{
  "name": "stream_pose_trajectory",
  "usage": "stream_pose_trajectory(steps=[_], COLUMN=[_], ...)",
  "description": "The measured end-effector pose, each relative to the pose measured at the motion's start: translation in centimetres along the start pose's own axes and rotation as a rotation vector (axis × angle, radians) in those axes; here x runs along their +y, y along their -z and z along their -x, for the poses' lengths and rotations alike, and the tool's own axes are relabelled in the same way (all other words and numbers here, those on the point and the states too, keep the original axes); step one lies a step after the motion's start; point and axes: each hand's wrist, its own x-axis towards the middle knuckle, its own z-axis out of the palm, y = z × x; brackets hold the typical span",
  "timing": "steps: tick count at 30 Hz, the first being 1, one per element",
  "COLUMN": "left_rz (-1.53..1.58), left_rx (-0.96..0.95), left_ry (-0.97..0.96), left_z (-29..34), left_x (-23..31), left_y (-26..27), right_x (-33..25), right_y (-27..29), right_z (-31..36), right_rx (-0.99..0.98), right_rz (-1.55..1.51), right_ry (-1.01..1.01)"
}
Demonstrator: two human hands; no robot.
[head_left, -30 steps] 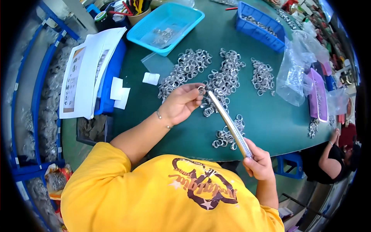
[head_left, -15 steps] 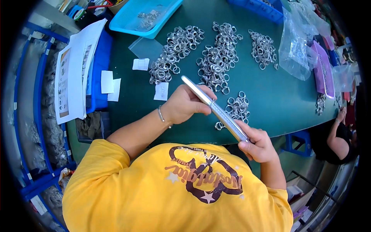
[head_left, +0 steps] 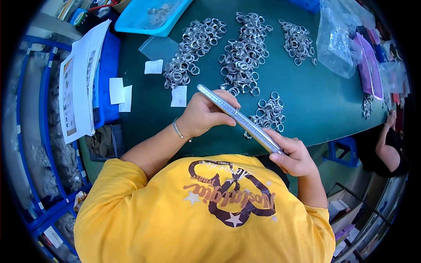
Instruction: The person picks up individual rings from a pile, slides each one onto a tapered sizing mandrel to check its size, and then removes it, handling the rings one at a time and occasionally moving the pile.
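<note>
A silver ring mandrel (head_left: 256, 128) with a marked scale slants across in front of my chest. Its thick lower end is in my right hand (head_left: 294, 156), fingers and thumb wrapped round it. One metal ring (head_left: 237, 111) sits around the mandrel near its middle. The thumb and fingertips of my left hand (head_left: 206, 113) pinch at this ring from both sides, while the mandrel's thin tip sticks out past the knuckles. Just beyond the mandrel lies a small pile of rings (head_left: 271, 109), partly hidden by it and by my right hand.
Larger ring piles (head_left: 245, 57) spread over the green table (head_left: 324, 109), beside paper slips (head_left: 179, 96) and a plastic bag (head_left: 158, 47). A turquoise basket (head_left: 164, 30) stands far left, a blue bin (head_left: 109, 74) at left. A pink tray (head_left: 370, 70) and another person's arm (head_left: 386, 142) are at right.
The mandrel has turned slightly in my hands, so its scale now shows more fully toward its tip. My grip stays the same, and the whole view has shifted a little.
</note>
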Motion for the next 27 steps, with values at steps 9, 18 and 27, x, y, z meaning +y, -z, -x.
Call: stream_pose_trajectory(steps=[9,18,27], left_rz=[-0.545,-1.232,-1.103], left_rx=[0.326,0.143,0.296], left_ry=[-0.317,-0.272,-0.263], left_z=[-4.9,-10.2,-6.2], left_x=[2.7,1.2,2.6], left_y=[1.8,2.1,1.1], right_x=[2.3,5.8,7.2], right_y=[2.2,5.3,6.2], right_z=[4.7,4.5,4.0], right_rx=[0.669,0.865,0.892], right_rz=[-0.044,0.925,1.127], right_ry=[-0.149,-0.058,-0.045])
